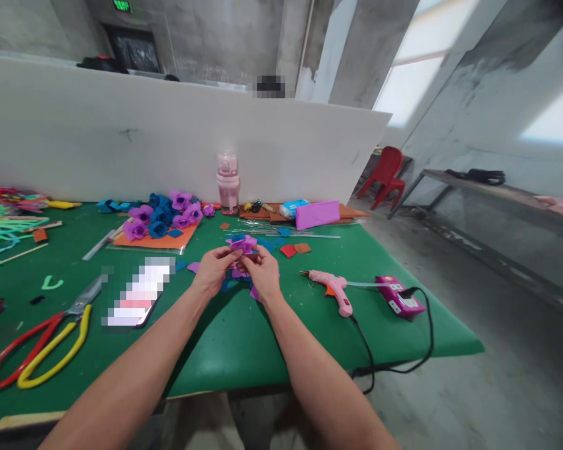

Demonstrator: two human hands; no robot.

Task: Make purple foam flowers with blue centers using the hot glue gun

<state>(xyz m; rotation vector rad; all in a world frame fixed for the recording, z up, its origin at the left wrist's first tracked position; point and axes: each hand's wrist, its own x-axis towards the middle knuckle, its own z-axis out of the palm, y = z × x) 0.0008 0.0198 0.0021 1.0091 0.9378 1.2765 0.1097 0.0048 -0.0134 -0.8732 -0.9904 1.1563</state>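
Both my hands meet over the middle of the green table. My left hand (214, 269) is closed, its thumb and fingers pinching a purple paper petal piece (244, 245). From the other side my right hand (264, 270) pinches the same piece, fingertips close to those of the left. Beneath and around the hands lie loose purple and blue petal pieces (256, 292), partly hidden by my fingers. To the right of my hands rests a pink glue gun (331, 285) with a clear glue stick in its back.
Finished purple and blue flowers (159, 215) lie on an orange sheet at the left. Large scissors (68, 331) and a phone (143, 294) are left of my arms. A pink bottle (228, 184) stands by the white partition (169, 131). The glue gun's black cord (366, 344) hangs over the table edge.
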